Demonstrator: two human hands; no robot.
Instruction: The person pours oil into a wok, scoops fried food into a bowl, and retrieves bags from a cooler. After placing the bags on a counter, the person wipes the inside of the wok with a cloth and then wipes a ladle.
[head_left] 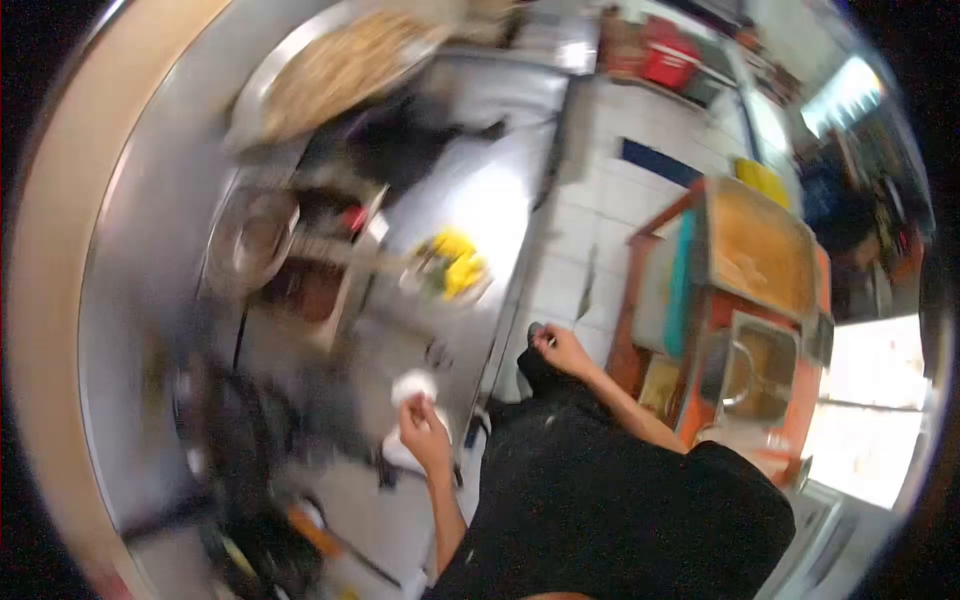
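Note:
My left hand [428,437] is over the edge of the steel counter, its fingers bent together against a white rounded thing [413,384]. Blur hides what kind of thing it is, and more white shows behind the hand. Off to the right, my right hand [565,352] is closed around a small dark grey object [536,331], too small to name, above the floor beside the counter. Ahead of my left hand, a plate [478,297] with bright yellow and green food [455,262] is on the steel counter [485,195].
A large metal pan of pale food [345,70] stands at the far left. Nearer are a round metal pot [255,235] and blurred dark cookware [235,420]. An orange cart [720,335] with trays is at the right. A person [850,205] is beyond it.

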